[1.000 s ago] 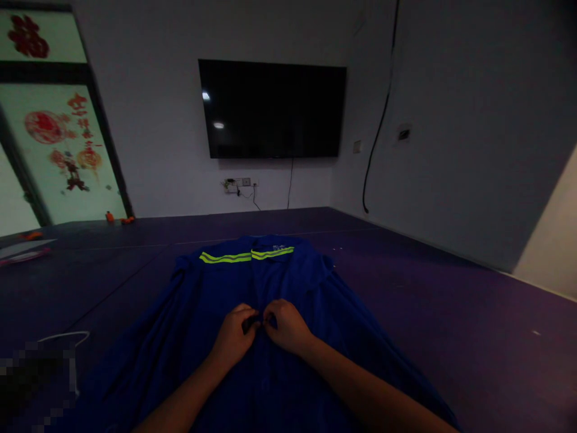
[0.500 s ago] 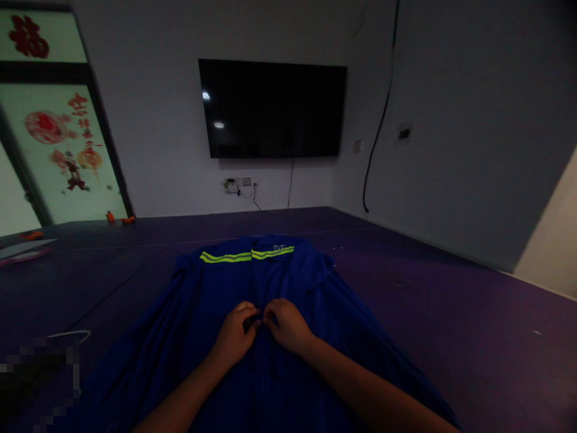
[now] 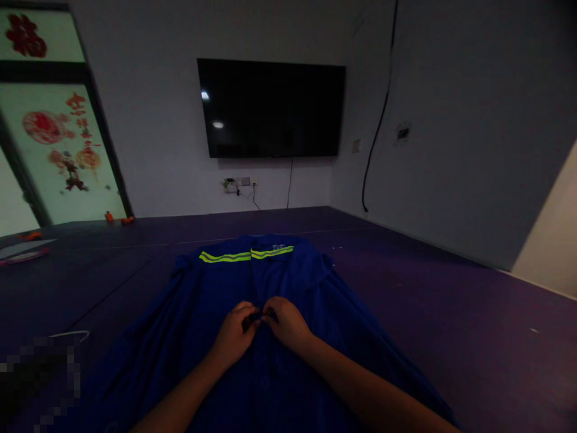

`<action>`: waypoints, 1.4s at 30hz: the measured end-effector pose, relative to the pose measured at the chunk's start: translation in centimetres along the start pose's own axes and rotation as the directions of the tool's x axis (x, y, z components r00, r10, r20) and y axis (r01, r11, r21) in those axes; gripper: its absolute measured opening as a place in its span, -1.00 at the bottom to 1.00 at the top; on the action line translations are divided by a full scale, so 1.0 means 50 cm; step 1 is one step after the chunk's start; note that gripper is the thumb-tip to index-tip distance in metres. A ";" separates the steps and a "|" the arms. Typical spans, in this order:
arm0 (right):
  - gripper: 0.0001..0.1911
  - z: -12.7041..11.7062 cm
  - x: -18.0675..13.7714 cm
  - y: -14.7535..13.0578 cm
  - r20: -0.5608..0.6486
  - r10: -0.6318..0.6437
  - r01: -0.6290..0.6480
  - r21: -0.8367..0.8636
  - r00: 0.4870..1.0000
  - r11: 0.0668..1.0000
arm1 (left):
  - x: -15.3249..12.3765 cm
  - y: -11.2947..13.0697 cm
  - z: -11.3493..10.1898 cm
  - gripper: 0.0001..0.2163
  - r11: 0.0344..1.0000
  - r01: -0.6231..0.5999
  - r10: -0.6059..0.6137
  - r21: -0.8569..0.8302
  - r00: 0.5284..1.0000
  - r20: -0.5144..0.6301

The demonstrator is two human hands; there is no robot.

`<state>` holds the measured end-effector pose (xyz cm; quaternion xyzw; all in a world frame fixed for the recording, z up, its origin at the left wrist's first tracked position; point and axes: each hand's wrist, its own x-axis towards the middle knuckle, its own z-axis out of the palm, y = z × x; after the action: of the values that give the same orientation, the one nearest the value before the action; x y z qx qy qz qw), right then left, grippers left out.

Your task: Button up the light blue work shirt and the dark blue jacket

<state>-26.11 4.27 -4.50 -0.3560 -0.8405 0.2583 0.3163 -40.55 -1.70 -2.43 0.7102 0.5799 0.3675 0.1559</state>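
A dark blue work jacket [image 3: 288, 279] with yellow-green reflective stripes across the chest lies spread on the floor, its collar end away from me. Both hands meet at the front opening, below the stripes. My left hand [image 3: 238, 329] pinches the jacket's front edge between thumb and fingers. Close beside it, my right hand [image 3: 285, 323] also pinches cloth at the same opening, with the fingertips of the two hands almost touching. Whatever small part lies between the fingertips is too dark to make out. The sleeves slope down on either side of my forearms.
The purple floor [image 3: 396, 313] surrounds the jacket. A white cable loop [image 3: 74, 332] lies at left beside a blurred-out patch. Orange toys [image 3: 127, 221] sit near the glass door [image 3: 54, 156]. A television [image 3: 273, 111] hangs on the far wall, and a black cable [image 3: 376, 135] dangles at right.
The hands stay at the same place on the jacket's opening; the right fingers have shifted very slightly toward the left hand. The jacket lies as before.
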 end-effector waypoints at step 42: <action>-0.70 -0.012 -0.003 -0.012 0.068 -0.013 0.020 -0.098 0.998 0.995 | 0.000 0.004 0.001 -0.80 1.000 0.028 -0.027 -0.011 0.999 0.035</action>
<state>-25.86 3.91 -3.76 -0.3553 -0.8654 0.2256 0.2718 -40.34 -1.73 -2.33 0.7077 0.5846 0.3559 0.1751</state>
